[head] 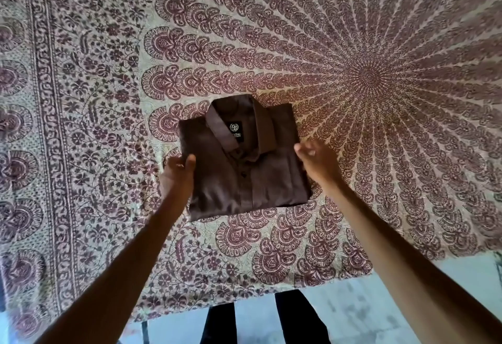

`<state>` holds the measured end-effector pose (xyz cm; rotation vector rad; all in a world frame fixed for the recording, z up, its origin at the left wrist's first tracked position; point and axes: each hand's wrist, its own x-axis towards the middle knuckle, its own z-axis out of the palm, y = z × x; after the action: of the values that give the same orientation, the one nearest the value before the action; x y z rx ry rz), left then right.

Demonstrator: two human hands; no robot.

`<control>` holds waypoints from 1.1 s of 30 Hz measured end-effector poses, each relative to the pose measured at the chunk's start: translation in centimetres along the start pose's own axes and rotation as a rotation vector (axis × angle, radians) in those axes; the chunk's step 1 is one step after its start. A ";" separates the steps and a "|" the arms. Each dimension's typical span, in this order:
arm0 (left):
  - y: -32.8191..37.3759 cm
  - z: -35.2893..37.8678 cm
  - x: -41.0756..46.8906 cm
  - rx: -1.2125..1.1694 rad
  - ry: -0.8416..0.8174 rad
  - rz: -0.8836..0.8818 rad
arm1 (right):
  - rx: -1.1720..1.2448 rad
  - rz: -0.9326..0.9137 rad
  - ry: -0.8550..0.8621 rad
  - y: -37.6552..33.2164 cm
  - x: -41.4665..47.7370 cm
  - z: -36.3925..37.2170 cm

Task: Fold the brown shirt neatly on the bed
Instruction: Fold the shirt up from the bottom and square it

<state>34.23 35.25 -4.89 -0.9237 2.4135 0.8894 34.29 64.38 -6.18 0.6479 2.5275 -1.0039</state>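
The brown shirt (244, 169) lies on the bed folded into a neat rectangle, collar and black label facing up, button placket down the middle. My left hand (176, 175) grips its left edge, thumb on top of the fabric and fingers beneath. My right hand (316, 160) is at the right edge with curled fingers, the thumb tip just over the fabric, pinching that edge lightly.
The bed is covered by a cream sheet (271, 44) printed with a maroon mandala pattern. Its near edge (244, 297) runs along the bottom. Below it are a pale floor and my dark trouser legs (296, 322).
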 end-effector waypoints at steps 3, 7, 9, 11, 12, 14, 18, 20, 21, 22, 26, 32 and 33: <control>-1.5 0.4 -2.3 0.083 -0.088 0.031 | -0.017 -0.016 -0.071 2.4 -3.0 0.5; -2.5 0.5 -3.5 -0.078 -0.134 -0.070 | -0.045 -0.059 0.006 3.9 -4.5 1.2; -3.3 0.2 -3.2 -0.267 -0.230 -0.205 | -0.032 -0.053 0.053 3.9 -5.1 1.4; -3.8 -0.3 -3.2 -0.501 -0.292 -0.365 | 0.047 0.009 0.053 3.8 -5.5 1.6; -4.1 -0.7 -3.1 -0.555 -0.318 -0.407 | 0.096 0.044 0.044 3.9 -5.6 1.8; -4.4 -1.2 -3.0 -0.549 -0.404 -0.407 | 0.148 0.049 0.061 4.0 -5.8 1.9; -4.8 -2.2 -2.4 -0.452 -0.522 -0.340 | 0.148 -0.011 0.160 4.0 -6.4 2.2; -4.5 -2.3 -2.5 -0.360 -0.536 -0.284 | 0.093 -0.002 0.205 3.9 -6.6 2.4; -4.3 -2.1 -2.4 -0.318 -0.507 -0.263 | 0.070 0.003 0.228 3.8 -6.7 2.5; -4.2 -1.9 -2.4 -0.282 -0.467 -0.253 | 0.052 0.012 0.247 3.7 -6.8 2.6; -3.3 -0.6 -3.1 0.008 -0.187 -0.159 | -0.003 0.059 0.275 3.1 -7.2 3.1; -1.7 0.1 -4.5 0.028 -0.061 -0.187 | 0.025 0.108 0.313 3.2 -7.2 3.3; -1.7 0.2 -4.5 0.019 -0.056 -0.186 | 0.019 0.117 0.318 3.1 -7.2 3.3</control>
<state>38.59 36.41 -3.19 -1.0814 2.2420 0.8118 42.47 62.02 -6.76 1.0206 2.7104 -0.9492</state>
